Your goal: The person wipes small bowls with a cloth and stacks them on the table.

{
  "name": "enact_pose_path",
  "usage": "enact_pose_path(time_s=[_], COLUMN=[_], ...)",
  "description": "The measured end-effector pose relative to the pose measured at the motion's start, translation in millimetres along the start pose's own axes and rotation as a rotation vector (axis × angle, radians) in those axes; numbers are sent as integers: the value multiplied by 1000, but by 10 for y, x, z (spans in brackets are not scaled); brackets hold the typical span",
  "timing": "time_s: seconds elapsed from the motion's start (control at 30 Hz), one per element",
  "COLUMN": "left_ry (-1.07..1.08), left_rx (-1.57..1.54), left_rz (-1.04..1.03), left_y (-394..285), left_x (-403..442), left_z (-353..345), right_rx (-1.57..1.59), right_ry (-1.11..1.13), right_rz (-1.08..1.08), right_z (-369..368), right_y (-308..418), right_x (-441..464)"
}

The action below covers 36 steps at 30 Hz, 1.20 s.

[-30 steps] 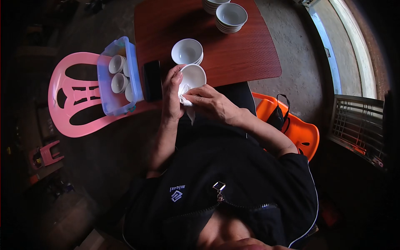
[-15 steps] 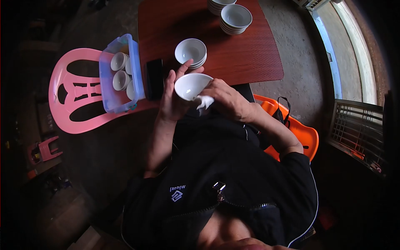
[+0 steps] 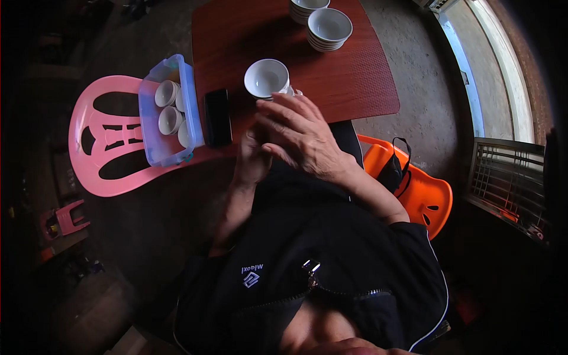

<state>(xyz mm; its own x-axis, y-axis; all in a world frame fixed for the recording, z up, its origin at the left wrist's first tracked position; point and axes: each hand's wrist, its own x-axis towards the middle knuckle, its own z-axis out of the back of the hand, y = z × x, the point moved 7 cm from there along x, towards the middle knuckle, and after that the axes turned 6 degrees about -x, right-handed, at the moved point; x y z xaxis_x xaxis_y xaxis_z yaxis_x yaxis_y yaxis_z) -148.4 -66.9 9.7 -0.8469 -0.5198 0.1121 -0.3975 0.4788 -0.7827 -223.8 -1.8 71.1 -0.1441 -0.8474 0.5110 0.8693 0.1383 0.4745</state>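
Observation:
My right hand [image 3: 305,139] lies across the front, its fingers bent and close together, over the bowl seen in my grasp a moment earlier. Only a small white bit shows past its fingertips; whether that is cloth or bowl rim I cannot tell. Behind it, my left hand [image 3: 253,155] is mostly covered, fingers curled on the far side where the bowl was held. Just beyond both hands, a short stack of white bowls [image 3: 266,78] stands on the reddish-brown table [image 3: 236,35].
More stacked white bowls [image 3: 329,28] stand at the table's far side. A black phone [image 3: 218,118] lies at its left edge. A blue plastic bin [image 3: 190,106] with several small bowls sits on a pink chair [image 3: 89,112]. At right is an orange chair [image 3: 435,195] with a black strap.
The bowl has gone out of sight behind my right hand, which has moved left and up over it. The white cloth that hung from my right fingers no longer shows clearly.

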Motion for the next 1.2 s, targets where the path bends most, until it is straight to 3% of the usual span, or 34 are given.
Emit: enact_pose_path(time_s=[0.03, 0.1, 0.17, 0.27, 0.37, 0.4, 0.47, 0.5, 0.57, 0.6, 0.63, 0.67, 0.73, 0.77, 0.83, 0.87, 0.93, 0.97, 1.07, 1.17, 1.2], left_ry=[-8, 20, 7, -14, -135, -98, 22, 37, 38, 36, 16, 18, 15, -32, -67, -67, 169, 0, 15, -62, -64], left_rx=[109, 362, 523, 528, 174, 263, 237, 424, 504, 585, 541, 542, 566, 414, 233, 232, 282, 332, 357, 363, 364], left_rz=[17, 20, 70, 34, 8, 54, 92, 55, 105, 153, 160, 156, 83, 67, 62, 65, 106, 97, 131, 40, 38], left_y=[27, -7, -102, -144, -84, -62, -1, -17, -38, -49, -78, -66, -68, -76, -68, -61, -3, -84, -15, -25, -52], left_x=[-32, 1, -15, 4, -20, -85, -109, -82, -67, -65, -64, -54, -51, -40, -99, -128, -149, -79, -112, -95, -90], left_z=[31, -5, -72, -58, 68, 194, 215, 180, 121, 92, 29, 39, 73, 50, 140, 271, 299, 114, 257, 168, 178], right_rx=[-49, 367, 991, 928, 261, 75, 55, 87, 749, 968, 1009, 1160, 1032, 773, 61, 26, 105, 219, 1142, 1344, 1655], right_ry=[-61, -228, 100, -31, -32, 35, 18, -92, 113, 206, 136, 171, 44, 37, -15, -4, 65, 15, 141, -99, -44], right_rz=[98, -163, -665, -536, -88, 90, 165, 71, -453, -517, -443, -560, -592, -451, 75, 233, 132, -17, -599, -817, -961], right_z=[-3, -46, -312, -350, -100, -152, -187, -151, -319, -419, -424, -493, -518, -284, -105, -129, -196, -197, -473, -730, -781], right_y=[-23, -392, -771, -795, -225, -23, 19, -125, -594, -724, -769, -803, -821, -593, -31, 104, -64, -247, -654, -862, -817], right_x=[39, 107, 25, 25, 86, 69, 63, 101, 83, 54, 67, 35, 8, 88, 166, 152, 147, 154, 70, 12, -79])
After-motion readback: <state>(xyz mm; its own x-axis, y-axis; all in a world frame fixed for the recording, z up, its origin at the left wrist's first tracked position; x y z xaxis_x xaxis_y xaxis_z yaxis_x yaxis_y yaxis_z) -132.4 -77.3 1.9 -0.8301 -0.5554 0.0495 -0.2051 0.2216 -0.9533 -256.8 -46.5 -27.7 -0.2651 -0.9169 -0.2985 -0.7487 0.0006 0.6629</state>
